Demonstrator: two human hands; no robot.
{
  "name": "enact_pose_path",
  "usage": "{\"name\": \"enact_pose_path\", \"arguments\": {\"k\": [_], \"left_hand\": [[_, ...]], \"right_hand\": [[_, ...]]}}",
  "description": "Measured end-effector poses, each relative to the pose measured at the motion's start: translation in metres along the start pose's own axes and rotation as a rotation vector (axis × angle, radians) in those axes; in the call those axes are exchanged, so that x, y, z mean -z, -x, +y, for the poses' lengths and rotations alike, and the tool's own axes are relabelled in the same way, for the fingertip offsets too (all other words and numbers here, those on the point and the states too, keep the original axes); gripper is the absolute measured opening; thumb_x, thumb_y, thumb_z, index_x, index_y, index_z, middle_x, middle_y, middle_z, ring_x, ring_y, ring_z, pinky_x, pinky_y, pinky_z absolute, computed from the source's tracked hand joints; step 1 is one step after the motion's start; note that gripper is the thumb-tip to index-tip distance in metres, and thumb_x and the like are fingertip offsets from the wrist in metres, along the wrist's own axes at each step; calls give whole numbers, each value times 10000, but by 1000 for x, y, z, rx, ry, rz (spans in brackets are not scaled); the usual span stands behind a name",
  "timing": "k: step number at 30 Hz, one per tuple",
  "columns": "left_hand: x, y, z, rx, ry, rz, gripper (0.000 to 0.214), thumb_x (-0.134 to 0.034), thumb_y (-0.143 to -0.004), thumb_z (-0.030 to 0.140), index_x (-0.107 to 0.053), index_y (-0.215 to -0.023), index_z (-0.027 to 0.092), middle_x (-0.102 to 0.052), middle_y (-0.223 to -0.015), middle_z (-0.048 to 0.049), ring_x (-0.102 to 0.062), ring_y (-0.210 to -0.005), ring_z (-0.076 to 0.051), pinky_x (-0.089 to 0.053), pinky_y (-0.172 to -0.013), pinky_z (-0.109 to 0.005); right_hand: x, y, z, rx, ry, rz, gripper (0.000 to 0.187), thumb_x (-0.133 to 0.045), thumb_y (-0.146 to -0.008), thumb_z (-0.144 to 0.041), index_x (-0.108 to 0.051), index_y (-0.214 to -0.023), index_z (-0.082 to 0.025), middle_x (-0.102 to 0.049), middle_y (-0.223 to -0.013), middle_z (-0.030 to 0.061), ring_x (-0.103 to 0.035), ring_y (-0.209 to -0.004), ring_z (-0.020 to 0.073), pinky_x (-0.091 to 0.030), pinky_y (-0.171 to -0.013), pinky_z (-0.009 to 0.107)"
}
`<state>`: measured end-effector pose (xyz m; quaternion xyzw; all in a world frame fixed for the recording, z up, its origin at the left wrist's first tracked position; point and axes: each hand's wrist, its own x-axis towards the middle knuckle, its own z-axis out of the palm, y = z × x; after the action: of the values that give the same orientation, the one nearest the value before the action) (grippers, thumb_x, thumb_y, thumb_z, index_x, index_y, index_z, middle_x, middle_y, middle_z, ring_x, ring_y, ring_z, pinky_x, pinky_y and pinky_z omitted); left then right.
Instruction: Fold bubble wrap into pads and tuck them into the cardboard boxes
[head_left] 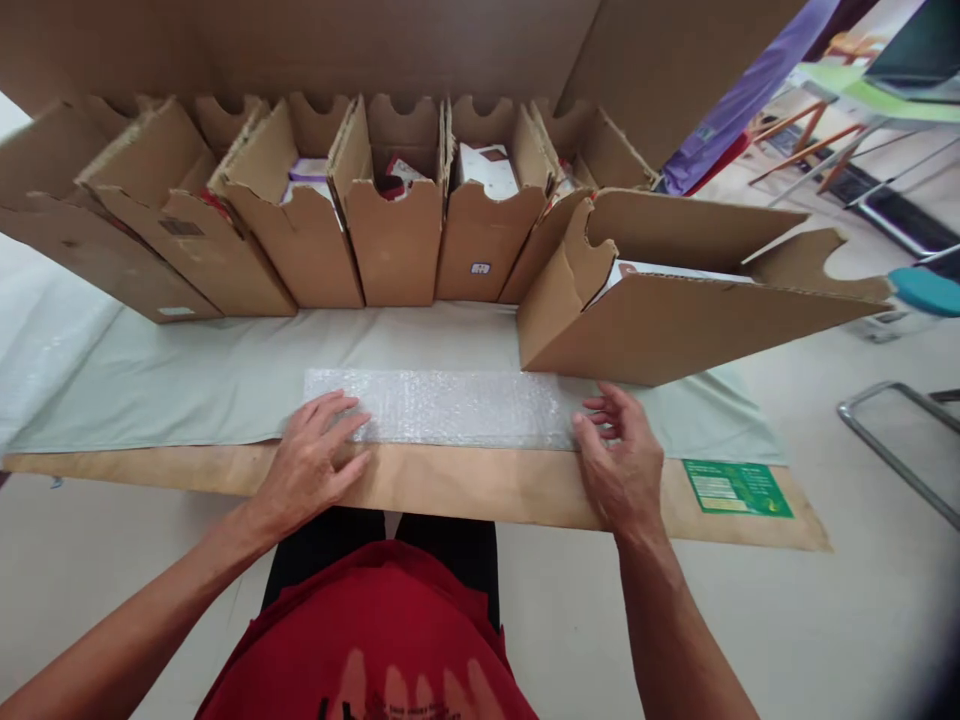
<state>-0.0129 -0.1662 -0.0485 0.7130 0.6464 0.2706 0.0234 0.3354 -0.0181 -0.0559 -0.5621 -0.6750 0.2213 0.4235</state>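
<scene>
A flat strip of clear bubble wrap [457, 408] lies along the table's front, on a pale green cloth [420, 335]. My left hand [319, 450] rests at its left end, fingers spread with the tips on the plastic. At the opposite end my right hand [619, 445] has its fingers loosely curved and apart, with nothing seen in them. Just beyond that hand stands a cardboard box [645, 325], open at the top and set at an angle. White flat items [675, 270] show inside it.
Several open cardboard boxes [397, 250] stand in a row at the back, some with small packs inside. Behind them rises a large cardboard panel [375, 50]. A green label [739, 488] is on the wooden table edge [465, 480]. Metal tubing [892, 440] stands at the right.
</scene>
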Motion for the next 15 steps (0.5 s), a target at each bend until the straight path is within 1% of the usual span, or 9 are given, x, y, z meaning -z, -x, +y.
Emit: {"name": "enact_pose_path", "arguments": {"k": [1,2,4,5,6,7,11,13,15], "left_hand": [[-1,0,-5,1,-21,-19,305,-623,-922,256,-682,-1221,245,-665,-1330,-124,-551,-1334,-347,-452,-1102,-539],[-3,-1,-8,3,-35,-35,276,-606,-935,265,-699,-1195,250,-685,-1296,-117,-580,-1292,-341,-465,-1075,-529],[-4,-6,-13,13,-49,-59,227,-561,-963,278,-741,-1099,261,-731,-1183,-102,-643,-1158,-320,-497,-982,-500],[-4,-10,-15,17,-49,-68,226,-545,-969,287,-757,-1046,266,-746,-1124,-94,-661,-1090,-309,-506,-933,-483],[-4,-13,-17,17,-43,-79,228,-542,-969,299,-765,-1007,271,-753,-1083,-88,-667,-1048,-302,-508,-898,-469],[-3,-15,-19,14,-34,-92,223,-549,-963,316,-768,-987,276,-757,-1066,-83,-667,-1033,-299,-506,-881,-460],[1,-22,-28,5,22,-153,213,-568,-944,362,-758,-986,276,-760,-1074,-68,-662,-1038,-285,-501,-902,-440],[3,-27,-30,21,60,-174,228,-548,-955,374,-749,-948,267,-767,-1022,-59,-673,-993,-269,-505,-900,-431],[7,-32,-29,38,92,-157,257,-524,-965,387,-733,-883,261,-768,-942,-48,-685,-933,-258,-513,-876,-425]], "right_hand": [[3,3,0,92,57,-2,399,-648,-908,-381,-665,-1281,-237,-725,-1128,92,-670,-974,269,-547,-882,481],[4,5,-1,185,96,-45,345,-630,-927,-361,-689,-1250,-258,-724,-1175,93,-663,-1056,286,-527,-948,508],[0,7,-3,330,136,-212,293,-619,-939,-340,-725,-1207,-288,-716,-1256,86,-638,-1174,312,-485,-1034,543],[-4,6,-4,364,150,-296,276,-612,-943,-336,-741,-1183,-295,-713,-1279,83,-635,-1190,320,-475,-1043,556],[-9,5,-4,375,163,-357,257,-600,-948,-335,-758,-1148,-297,-716,-1280,80,-640,-1183,325,-475,-1034,563],[-14,2,-3,374,177,-388,240,-585,-956,-336,-775,-1097,-294,-725,-1262,80,-648,-1161,328,-476,-1018,567],[-25,-12,-1,363,213,-390,274,-542,-983,-363,-776,-879,-267,-767,-1135,83,-672,-1060,321,-476,-958,545],[-23,-16,-5,362,222,-392,285,-523,-990,-370,-746,-853,-258,-778,-1101,81,-683,-1018,313,-478,-915,518],[-14,-16,-15,367,213,-367,277,-509,-1001,-380,-716,-861,-261,-785,-1081,72,-691,-996,300,-479,-890,491]]}}
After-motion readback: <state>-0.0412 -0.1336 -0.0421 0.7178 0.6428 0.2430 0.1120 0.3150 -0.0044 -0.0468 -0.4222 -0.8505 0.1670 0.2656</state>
